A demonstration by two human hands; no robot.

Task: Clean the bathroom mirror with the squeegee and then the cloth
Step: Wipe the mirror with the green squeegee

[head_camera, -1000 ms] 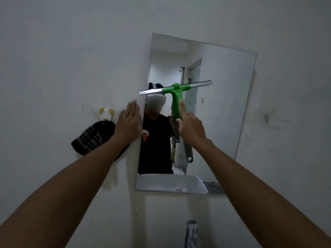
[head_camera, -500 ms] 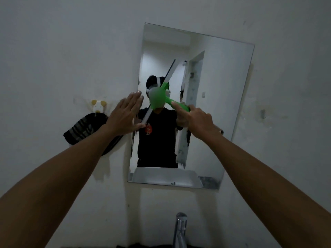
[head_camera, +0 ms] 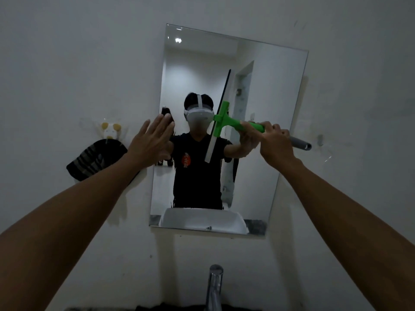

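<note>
A frameless rectangular mirror (head_camera: 265, 90) hangs on the white wall. My right hand (head_camera: 275, 144) grips the handle of a green squeegee (head_camera: 224, 122), whose long blade stands nearly upright against the middle of the glass, tilted slightly right at the top. The grey handle end sticks out to the right of my fist. My left hand (head_camera: 152, 142) is flat with fingers spread at the mirror's left edge, half on the wall. A dark striped cloth (head_camera: 96, 159) hangs on the wall left of the mirror.
A small yellow and white hook (head_camera: 110, 129) holds the cloth. A chrome tap (head_camera: 214, 288) rises at the bottom centre. The mirror reflects a person in a black shirt and a white basin. A small fitting (head_camera: 320, 139) sits on the wall at right.
The squeegee has turned from blade horizontal to blade nearly vertical, with the handle now pointing right. My right hand has moved right; the left hand stays at the mirror's left edge.
</note>
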